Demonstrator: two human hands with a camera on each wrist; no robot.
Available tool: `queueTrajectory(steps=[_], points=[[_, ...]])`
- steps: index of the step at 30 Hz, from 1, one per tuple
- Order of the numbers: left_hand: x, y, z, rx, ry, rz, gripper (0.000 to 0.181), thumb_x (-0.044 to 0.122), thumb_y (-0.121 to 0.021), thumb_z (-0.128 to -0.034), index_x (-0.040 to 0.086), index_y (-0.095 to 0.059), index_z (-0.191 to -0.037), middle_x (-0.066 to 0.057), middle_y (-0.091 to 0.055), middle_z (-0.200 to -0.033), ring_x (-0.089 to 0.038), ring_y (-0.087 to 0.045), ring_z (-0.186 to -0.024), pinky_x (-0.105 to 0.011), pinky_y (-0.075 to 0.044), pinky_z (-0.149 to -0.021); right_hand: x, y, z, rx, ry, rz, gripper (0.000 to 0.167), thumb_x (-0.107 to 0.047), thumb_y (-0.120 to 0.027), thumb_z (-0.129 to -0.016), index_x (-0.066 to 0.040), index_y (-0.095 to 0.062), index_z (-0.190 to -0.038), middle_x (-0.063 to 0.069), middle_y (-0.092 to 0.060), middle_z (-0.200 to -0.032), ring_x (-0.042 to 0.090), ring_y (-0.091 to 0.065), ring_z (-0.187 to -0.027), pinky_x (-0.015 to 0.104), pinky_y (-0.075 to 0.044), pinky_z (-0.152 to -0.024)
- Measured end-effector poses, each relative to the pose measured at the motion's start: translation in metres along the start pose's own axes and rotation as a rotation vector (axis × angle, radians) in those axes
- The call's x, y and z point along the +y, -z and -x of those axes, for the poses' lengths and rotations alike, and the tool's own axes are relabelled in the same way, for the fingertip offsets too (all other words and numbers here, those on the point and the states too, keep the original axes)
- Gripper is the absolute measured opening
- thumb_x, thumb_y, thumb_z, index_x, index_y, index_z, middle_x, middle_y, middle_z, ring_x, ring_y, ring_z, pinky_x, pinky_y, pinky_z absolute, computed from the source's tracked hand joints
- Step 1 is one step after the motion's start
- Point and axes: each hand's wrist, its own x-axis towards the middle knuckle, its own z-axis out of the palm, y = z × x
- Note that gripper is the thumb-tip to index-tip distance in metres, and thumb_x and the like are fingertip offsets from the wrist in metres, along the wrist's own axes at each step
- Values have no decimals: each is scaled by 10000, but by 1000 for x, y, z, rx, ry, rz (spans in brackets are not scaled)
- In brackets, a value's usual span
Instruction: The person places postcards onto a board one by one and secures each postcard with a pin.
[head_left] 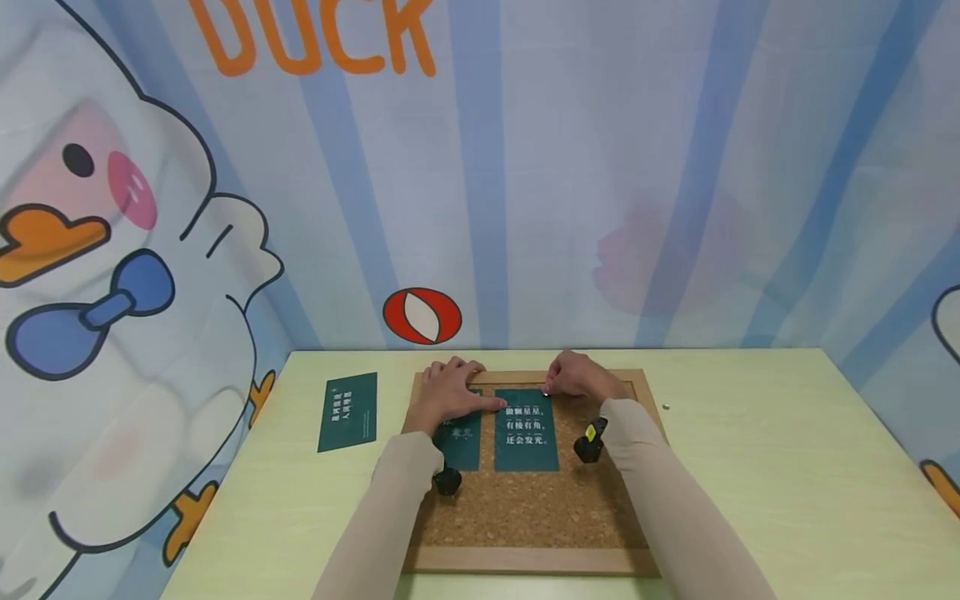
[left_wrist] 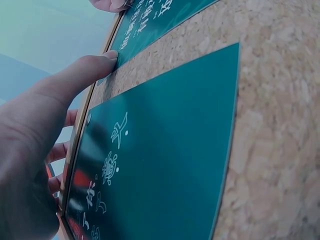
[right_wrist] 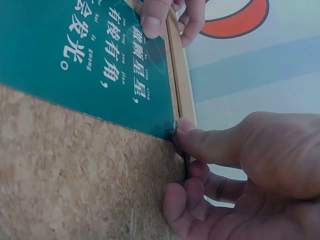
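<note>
A green card with white Chinese writing lies on a wood-framed corkboard. At its upper right corner my right hand pinches a small silvery thumbtack, mostly hidden by the thumb and fingers. My left hand rests across the board's top edge, its thumb pressing the card's upper left corner and its other fingers over the frame. Under the left hand lies a second green card, partly covered in the head view, with a round tack head at one corner.
A third green card lies on the pale yellow table, left of the board. Right of the board is a small shiny tack. A printed curtain hangs behind the table.
</note>
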Motion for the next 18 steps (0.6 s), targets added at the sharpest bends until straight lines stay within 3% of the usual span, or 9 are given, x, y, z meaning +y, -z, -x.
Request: queueTrajectory(steps=[10,18], points=[[2,1,3,-2,-6,-1,811,720,-745,-811,224,-604,-1437,-96,-540,-1405,-397,-426,-1282,-618,-273,-1124,-3,-2,1,1,-29,-58,130,-104,-707,-996,-44,-700,-881,56,-626,-813,186,-546,-692,316,-471,-602],[1,2,1,-9,-5,3,801,714,-742,-818,223,-604,-1437,-102,-538,-1405,-402,-423,-1292,-618,-272,-1126,-13,-3,4,34,-31,65,149,-117,-740,-974,-47,-714,-846,65,-657,-805,186,-562,-695,320,-456,-615]])
